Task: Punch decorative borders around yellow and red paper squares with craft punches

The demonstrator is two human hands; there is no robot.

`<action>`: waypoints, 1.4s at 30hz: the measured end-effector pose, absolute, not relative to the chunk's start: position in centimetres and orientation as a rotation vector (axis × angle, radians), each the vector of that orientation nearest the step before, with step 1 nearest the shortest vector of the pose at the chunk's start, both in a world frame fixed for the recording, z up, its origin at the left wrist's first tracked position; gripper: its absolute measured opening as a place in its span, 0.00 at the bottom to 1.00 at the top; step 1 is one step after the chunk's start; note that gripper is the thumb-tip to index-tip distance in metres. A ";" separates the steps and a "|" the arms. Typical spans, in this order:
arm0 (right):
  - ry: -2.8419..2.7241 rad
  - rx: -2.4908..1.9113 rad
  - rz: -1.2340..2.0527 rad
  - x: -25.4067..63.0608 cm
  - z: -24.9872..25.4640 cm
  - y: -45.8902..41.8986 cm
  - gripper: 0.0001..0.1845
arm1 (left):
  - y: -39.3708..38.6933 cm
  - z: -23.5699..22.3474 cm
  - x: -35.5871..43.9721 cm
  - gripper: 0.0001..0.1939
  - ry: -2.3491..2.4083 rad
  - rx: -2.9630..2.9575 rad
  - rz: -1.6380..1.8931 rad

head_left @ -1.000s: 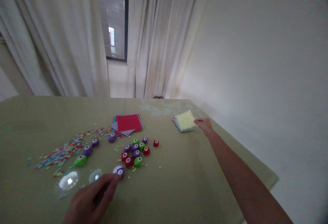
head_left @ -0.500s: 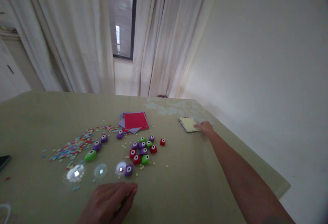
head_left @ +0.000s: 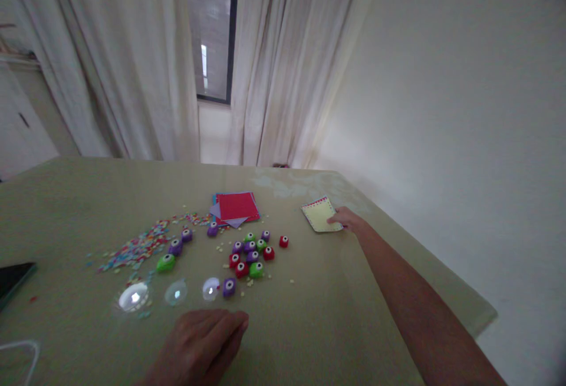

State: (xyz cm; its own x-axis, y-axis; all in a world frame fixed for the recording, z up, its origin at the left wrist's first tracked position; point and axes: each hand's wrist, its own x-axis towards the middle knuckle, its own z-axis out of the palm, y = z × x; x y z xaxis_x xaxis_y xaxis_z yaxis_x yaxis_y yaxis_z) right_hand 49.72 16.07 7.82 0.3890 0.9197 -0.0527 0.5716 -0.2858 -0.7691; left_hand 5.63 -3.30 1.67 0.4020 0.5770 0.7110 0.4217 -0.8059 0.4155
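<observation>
My right hand [head_left: 347,219], at the far right of the table, pinches the near right corner of a pale yellow square card [head_left: 321,216] with a dotted border. Other coloured edges show under it, so it may be a small stack. My left hand [head_left: 206,339] is at the near side with fingers curled and pressed together; what they hold, if anything, is hidden. Just beyond it sits a purple one-eyed block [head_left: 229,287]. Farther on, several red, green and purple one-eyed blocks [head_left: 250,247] stand in a cluster.
Red and lilac square sheets [head_left: 239,207] lie stacked at the table's middle. Many small coloured pieces [head_left: 141,246] are scattered to the left, with a green one-eyed piece [head_left: 166,263] beside them. Three clear round discs [head_left: 176,293] lie in front. A dark flat device [head_left: 15,280] is at the left edge.
The yellow card has lifted and tilted in my right hand, shifting slightly left and nearer. My left hand has moved little. The view has turned slightly left.
</observation>
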 end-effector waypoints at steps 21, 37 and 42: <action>-1.804 -1.014 1.263 31.1 6.2 -1.6 0.02 | -5.0 1.6 6.6 0.15 0.884 1.835 1.346; -1.552 -1.134 1.491 31.1 5.8 -0.9 0.15 | -5.7 1.4 8.7 0.15 1.381 1.145 1.155; -1.248 -1.063 1.719 30.5 6.0 -1.9 0.27 | -6.5 4.5 9.1 0.36 1.391 0.797 1.042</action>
State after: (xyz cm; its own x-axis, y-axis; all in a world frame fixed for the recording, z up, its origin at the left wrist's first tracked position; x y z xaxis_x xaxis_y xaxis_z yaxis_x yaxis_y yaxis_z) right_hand 30.52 -1.89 6.02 -0.3760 0.9063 -0.1927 -0.0973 -0.2454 -0.9645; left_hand 9.09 -6.46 4.54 -0.1024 0.9181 -0.3829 -0.1091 0.3722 0.9217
